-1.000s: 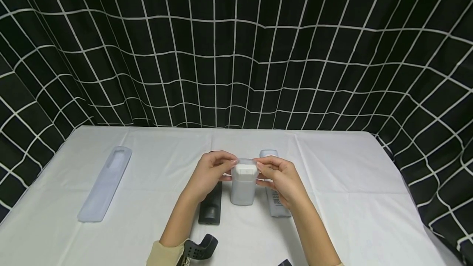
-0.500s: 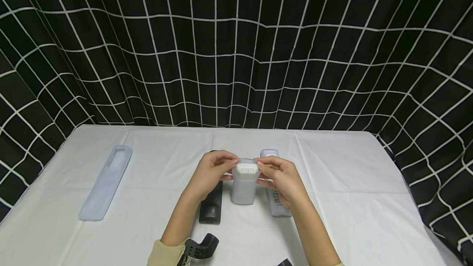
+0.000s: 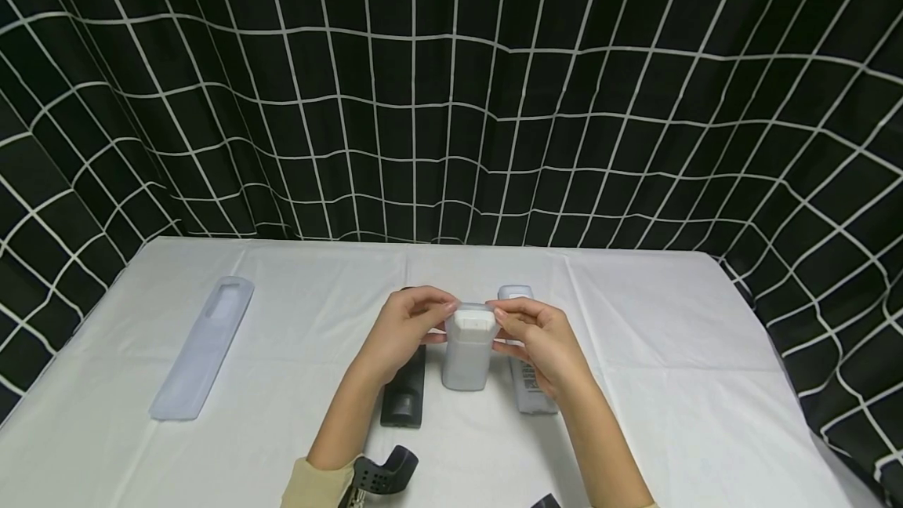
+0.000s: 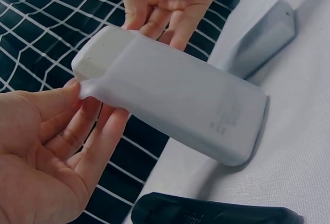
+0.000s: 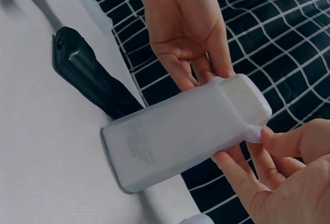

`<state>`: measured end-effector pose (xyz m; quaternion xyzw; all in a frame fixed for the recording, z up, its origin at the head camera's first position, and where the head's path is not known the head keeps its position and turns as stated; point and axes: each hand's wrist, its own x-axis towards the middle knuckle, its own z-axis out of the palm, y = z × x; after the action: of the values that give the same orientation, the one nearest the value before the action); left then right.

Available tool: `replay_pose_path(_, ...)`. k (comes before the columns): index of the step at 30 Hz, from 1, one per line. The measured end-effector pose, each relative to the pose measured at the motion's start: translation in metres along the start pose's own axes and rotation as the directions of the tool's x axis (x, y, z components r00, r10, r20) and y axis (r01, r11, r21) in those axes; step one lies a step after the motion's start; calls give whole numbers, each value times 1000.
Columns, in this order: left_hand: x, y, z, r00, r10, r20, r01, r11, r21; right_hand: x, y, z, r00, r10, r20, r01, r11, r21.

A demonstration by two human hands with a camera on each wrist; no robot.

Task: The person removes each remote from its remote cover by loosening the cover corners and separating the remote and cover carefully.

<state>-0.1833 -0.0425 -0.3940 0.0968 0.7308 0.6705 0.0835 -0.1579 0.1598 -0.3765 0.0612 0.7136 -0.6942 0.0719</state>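
A white remote control (image 4: 103, 54) stands on end, tilted, inside a translucent silicone cover (image 3: 466, 367), its white top end bare at the cover's opening. The cover's lower end rests on the cloth. My left hand (image 3: 400, 335) pinches the cover's rim on one side between thumb and fingers, seen close in the left wrist view. On the opposite side my right hand (image 3: 536, 339) pinches the rim likewise. Faint printing shows through the cover's face. Under my left forearm lies a black remote control (image 3: 404, 398). Partly hidden by my right hand is another remote in a pale cover (image 3: 532, 394).
A flat translucent cover (image 3: 204, 351) with a cut-out near its far end lies at the left on the white tablecloth (image 3: 670, 382). A black curtain with a white grid (image 3: 466, 132) hangs behind the table's far edge and along its sides.
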Motion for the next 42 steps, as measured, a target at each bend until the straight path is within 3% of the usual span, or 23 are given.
replay_pose_path(18, -1, 2, -1, 1000, -15, -6, 15, 1000, 8, -2, -2, 0, 999, -39, 18, 40, 999, -32)
replay_pose_path(42, -3, 3, -3, 999, -10, -31, 8, 998, -67, -3, -1, -3, 989, -117, 85, 121, 991, -52)
